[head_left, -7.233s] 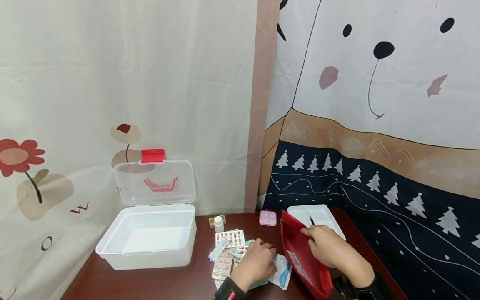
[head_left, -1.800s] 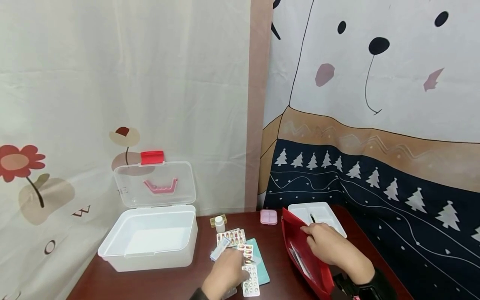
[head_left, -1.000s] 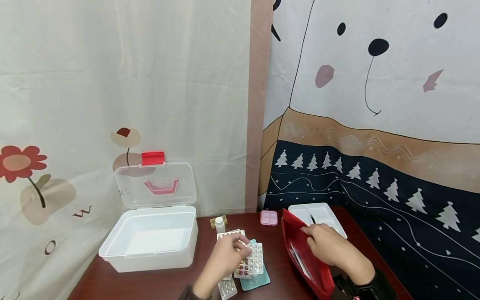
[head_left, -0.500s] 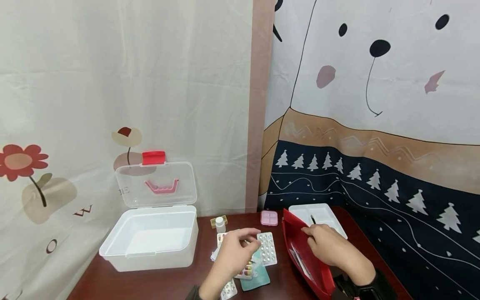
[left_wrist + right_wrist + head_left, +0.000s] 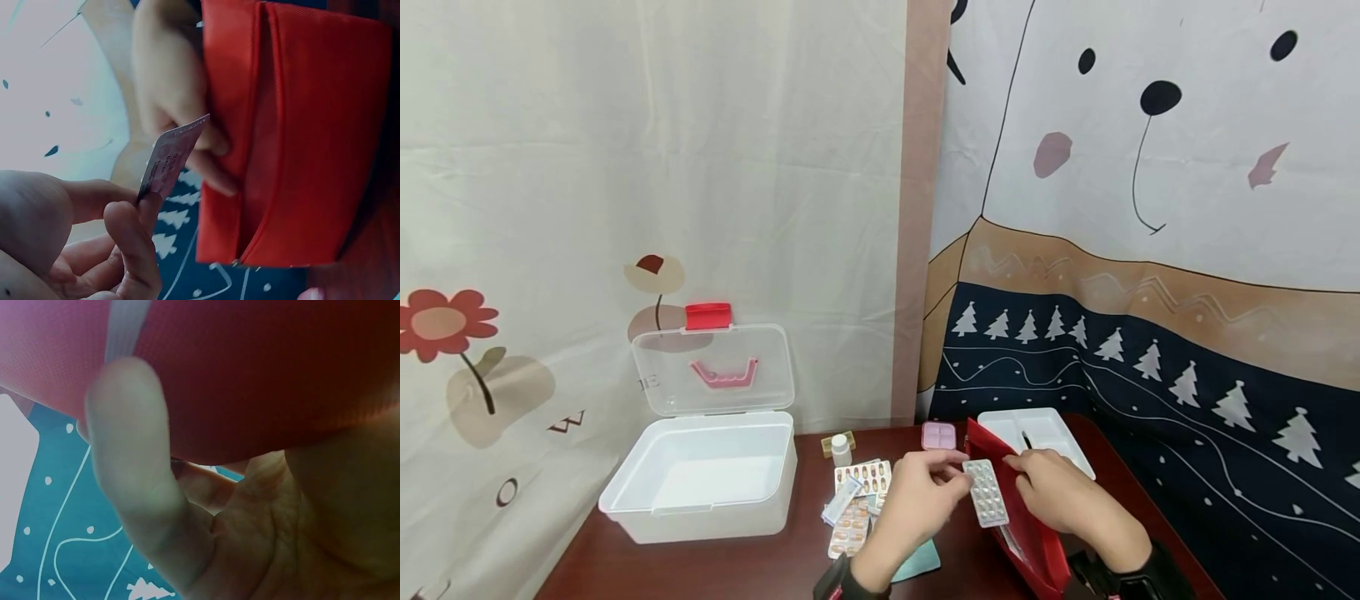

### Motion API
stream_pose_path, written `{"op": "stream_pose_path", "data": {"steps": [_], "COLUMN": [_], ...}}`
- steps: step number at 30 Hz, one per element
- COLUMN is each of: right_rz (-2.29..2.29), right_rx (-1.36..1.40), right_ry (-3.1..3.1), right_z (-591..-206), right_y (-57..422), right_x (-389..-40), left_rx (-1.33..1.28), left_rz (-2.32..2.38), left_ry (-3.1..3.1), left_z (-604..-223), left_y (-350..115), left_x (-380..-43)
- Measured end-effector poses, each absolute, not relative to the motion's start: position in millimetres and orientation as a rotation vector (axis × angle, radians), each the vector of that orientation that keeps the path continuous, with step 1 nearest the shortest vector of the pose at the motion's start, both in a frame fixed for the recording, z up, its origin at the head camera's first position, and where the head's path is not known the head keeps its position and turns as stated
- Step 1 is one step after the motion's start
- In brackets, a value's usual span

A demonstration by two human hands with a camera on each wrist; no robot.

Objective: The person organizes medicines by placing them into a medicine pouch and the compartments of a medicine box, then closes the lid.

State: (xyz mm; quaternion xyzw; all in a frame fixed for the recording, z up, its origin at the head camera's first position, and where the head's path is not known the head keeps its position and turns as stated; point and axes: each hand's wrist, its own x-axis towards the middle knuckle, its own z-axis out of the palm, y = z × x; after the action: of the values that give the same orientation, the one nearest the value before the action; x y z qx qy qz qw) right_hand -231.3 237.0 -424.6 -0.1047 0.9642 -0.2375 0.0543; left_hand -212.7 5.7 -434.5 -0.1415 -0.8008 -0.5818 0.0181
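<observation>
- Here's your left hand (image 5: 921, 492), up near the pouch, thumb and fingers pinching a silver blister pack (image 5: 987, 493) by its edge.
- That pack is off the table (image 5: 700, 571), tilted, and from the head view it overlaps the mouth of the red pouch (image 5: 1037, 554); whether the two touch, you cannot tell.
- Over to your right hand (image 5: 1051, 493): it grips the pouch's rim, thumb on one side, fingers on the other, and the mouth gapes.
- Just left of your left forearm lies the heap: a capsule sheet (image 5: 874, 477), a small pale-blue packet (image 5: 842, 500) and an orange-capsule sheet (image 5: 850, 530), with a teal packet (image 5: 919, 562) partly behind your wrist.
- Beyond the heap, a white bottle (image 5: 841, 452) stands upright.
- A pink pill case (image 5: 938, 435) sits near the white tray (image 5: 1060, 440) at the back.
- Well to your left, the clear box (image 5: 700, 521) stands with its lid raised.
</observation>
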Motion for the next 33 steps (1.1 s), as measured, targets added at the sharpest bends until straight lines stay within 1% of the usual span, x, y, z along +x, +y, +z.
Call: {"op": "stream_pose_path", "data": {"steps": [10,19,26,33], "right_rz": [-0.707,-0.733,-0.700,-0.717], "right_rx": [-0.360,-0.347,-0.370,-0.354], "right_ry": [2.962,2.952,2.988,2.976], "right_z": [-421.0,-423.5,-425.2,-424.3], "right_y": [236.3,236.8,237.0,236.0], "right_x": [-230.5,-229.7,-228.8,-229.6], "left_rx": [-0.441,-0.486,-0.503,-0.530], "left_rz": [-1.602,-1.439,-1.337,-1.372], "left_ry": [-2.627,-2.735,-2.812,-2.761], "left_z": [-454.4,-464.4,-469.1,-469.4], "left_y": [39.4,60.9,64.4,56.2], "left_x": [-209.5,-207.9,-205.8,-206.0]}}
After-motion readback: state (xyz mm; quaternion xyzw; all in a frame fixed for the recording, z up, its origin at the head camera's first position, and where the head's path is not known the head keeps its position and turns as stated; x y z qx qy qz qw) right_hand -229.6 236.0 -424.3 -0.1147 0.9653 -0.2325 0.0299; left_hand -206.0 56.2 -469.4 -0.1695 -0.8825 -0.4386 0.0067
